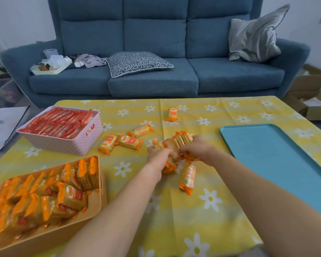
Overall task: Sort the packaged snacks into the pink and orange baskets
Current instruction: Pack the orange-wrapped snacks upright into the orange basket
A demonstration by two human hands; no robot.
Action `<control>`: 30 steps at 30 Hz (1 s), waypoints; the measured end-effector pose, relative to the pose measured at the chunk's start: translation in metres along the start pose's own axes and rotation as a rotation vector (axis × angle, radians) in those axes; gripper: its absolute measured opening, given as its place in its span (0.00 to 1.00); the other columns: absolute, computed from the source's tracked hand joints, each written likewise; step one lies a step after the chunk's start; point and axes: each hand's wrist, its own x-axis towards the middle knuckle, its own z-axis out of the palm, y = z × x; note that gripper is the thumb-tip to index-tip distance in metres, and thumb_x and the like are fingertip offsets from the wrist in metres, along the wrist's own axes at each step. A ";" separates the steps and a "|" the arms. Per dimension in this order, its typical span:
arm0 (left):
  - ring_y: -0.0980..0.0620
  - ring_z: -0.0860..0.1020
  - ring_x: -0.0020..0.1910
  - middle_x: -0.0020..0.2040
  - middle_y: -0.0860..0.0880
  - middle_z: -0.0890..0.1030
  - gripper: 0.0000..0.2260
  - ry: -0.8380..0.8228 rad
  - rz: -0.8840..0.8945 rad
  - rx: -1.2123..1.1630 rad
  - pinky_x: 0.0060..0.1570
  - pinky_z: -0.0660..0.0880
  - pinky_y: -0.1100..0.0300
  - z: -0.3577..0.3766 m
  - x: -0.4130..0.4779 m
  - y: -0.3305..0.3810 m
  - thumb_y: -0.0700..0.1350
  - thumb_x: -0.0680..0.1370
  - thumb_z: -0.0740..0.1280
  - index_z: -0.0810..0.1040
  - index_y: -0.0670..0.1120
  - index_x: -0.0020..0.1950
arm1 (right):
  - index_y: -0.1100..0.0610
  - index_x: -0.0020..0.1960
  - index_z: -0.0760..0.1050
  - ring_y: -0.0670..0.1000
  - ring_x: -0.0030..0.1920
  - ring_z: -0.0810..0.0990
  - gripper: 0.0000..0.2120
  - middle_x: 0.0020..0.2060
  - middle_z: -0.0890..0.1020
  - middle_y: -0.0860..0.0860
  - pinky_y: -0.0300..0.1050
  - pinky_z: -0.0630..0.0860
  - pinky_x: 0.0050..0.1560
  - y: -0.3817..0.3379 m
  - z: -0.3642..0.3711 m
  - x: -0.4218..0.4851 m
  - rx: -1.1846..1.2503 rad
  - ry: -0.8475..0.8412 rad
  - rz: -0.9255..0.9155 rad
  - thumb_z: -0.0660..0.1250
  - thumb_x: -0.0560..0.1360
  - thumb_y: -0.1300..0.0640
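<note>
Orange basket (98, 204) sits at the table's near left corner, crowded with orange-wrapped snacks; pink basket (78, 145) behind it along the left edge, full of red packs (59, 122). We have both hands mid-table: left hand (158, 154) and right hand (196, 148), fingers curled and pressed around a gathered cluster of orange packets (176, 142). One packet (187, 176) lies just below the hands, three (126, 140) toward the pink basket, one alone (172, 114) near the far edge. Blue tray (278, 160) lies along the right edge. We judge the packets light, crinkly, slippery in film, contents brittle; best held across the flat faces, not by the crimped ends.
</note>
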 end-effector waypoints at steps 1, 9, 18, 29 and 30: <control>0.38 0.83 0.46 0.50 0.39 0.79 0.31 -0.019 -0.006 -0.064 0.38 0.82 0.45 -0.001 0.003 0.002 0.39 0.63 0.71 0.67 0.45 0.65 | 0.60 0.49 0.79 0.55 0.36 0.85 0.16 0.38 0.85 0.57 0.49 0.82 0.37 0.000 -0.001 -0.004 0.016 -0.037 -0.014 0.78 0.63 0.60; 0.40 0.84 0.40 0.48 0.38 0.83 0.18 -0.206 -0.098 -0.036 0.43 0.81 0.44 -0.009 0.009 0.007 0.42 0.70 0.73 0.81 0.42 0.59 | 0.62 0.50 0.78 0.58 0.38 0.80 0.09 0.40 0.83 0.61 0.44 0.74 0.33 0.005 -0.005 -0.024 0.081 -0.258 -0.141 0.72 0.71 0.68; 0.45 0.85 0.41 0.49 0.44 0.85 0.10 -0.362 -0.143 -0.083 0.37 0.81 0.54 -0.029 0.013 0.012 0.42 0.76 0.67 0.81 0.49 0.56 | 0.58 0.54 0.79 0.55 0.47 0.85 0.11 0.45 0.85 0.58 0.55 0.83 0.53 0.003 -0.011 -0.042 0.328 -0.240 -0.041 0.73 0.73 0.62; 0.47 0.80 0.31 0.35 0.46 0.81 0.05 -0.294 -0.144 0.308 0.37 0.78 0.58 -0.019 -0.027 -0.013 0.50 0.70 0.68 0.78 0.48 0.39 | 0.57 0.51 0.78 0.58 0.42 0.81 0.13 0.44 0.82 0.58 0.54 0.80 0.51 0.010 0.040 -0.080 0.165 -0.038 0.259 0.72 0.69 0.54; 0.47 0.80 0.31 0.35 0.47 0.81 0.08 -0.298 -0.190 0.293 0.36 0.78 0.60 -0.021 -0.032 -0.011 0.51 0.73 0.66 0.78 0.48 0.37 | 0.57 0.53 0.78 0.57 0.42 0.81 0.14 0.44 0.82 0.57 0.53 0.79 0.51 0.008 0.042 -0.083 0.214 -0.037 0.267 0.72 0.69 0.55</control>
